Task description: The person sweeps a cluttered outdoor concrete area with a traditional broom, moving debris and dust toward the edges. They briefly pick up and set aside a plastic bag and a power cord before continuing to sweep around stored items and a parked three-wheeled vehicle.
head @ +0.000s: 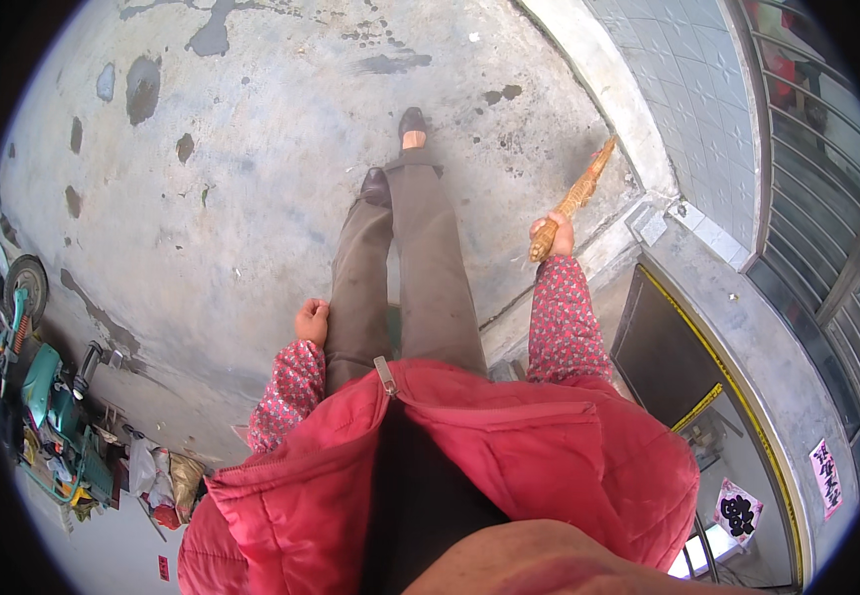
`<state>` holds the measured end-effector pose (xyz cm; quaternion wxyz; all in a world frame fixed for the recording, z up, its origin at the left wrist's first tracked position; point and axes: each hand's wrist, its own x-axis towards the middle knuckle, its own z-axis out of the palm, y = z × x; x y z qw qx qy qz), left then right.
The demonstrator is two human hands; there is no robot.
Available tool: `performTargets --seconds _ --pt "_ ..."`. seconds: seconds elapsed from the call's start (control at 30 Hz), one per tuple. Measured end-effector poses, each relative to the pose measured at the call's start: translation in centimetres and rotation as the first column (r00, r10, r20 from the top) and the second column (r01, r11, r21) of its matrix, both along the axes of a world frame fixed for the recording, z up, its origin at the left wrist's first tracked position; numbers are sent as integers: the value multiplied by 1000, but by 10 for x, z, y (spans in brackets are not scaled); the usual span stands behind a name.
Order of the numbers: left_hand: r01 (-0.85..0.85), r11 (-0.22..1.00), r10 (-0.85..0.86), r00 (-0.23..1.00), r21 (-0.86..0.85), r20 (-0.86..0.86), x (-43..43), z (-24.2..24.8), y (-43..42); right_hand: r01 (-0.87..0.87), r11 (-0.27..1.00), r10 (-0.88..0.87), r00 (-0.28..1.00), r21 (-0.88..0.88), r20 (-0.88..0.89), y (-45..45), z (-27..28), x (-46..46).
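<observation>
My right hand (pixel 555 232) is closed around the thick end of a long, tapering tan bundle (pixel 577 195), which looks like dried stalks or root; its exact kind is unclear. Its thin end points away from me, towards the foot of the wall, with a bit of red near the tip. At my left side, my left hand (pixel 312 321) hangs beside the brown trousers (pixel 433 260), fingers curled; whether anything is inside them cannot be told. Both sleeves are patterned red, under a red quilted vest (pixel 549 446).
Concrete ground (pixel 266 171) with damp patches lies ahead. A green motorbike (pixel 43 379) and several bags (pixel 166 480) stand at the left. On the right are a tiled wall (pixel 697 111), window bars (pixel 809 208) and a doorway edged in yellow (pixel 727 372).
</observation>
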<state>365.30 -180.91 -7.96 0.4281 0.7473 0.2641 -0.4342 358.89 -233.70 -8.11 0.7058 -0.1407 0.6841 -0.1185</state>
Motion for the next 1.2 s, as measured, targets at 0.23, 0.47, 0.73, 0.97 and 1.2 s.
performTargets --seconds 0.23,0.47,0.73,0.97,1.2 --pt "25 999 -27 999 40 32 29 0 -35 -254 967 252 965 12 72 -68 -40 104" --pt "189 955 -206 977 229 50 73 18 -82 -698 716 692 712 8 121 105 45 219" --pt "-28 988 4 988 151 152 120 25 -113 -747 664 741 661 16 115 37 113 214" --pt "-91 938 15 974 333 224 128 41 -89 -317 935 319 948 -162 -13 -75 43 185" --pt "194 834 -231 973 516 8 143 27 -52 -313 949 315 937 -34 149 -74 -25 288"
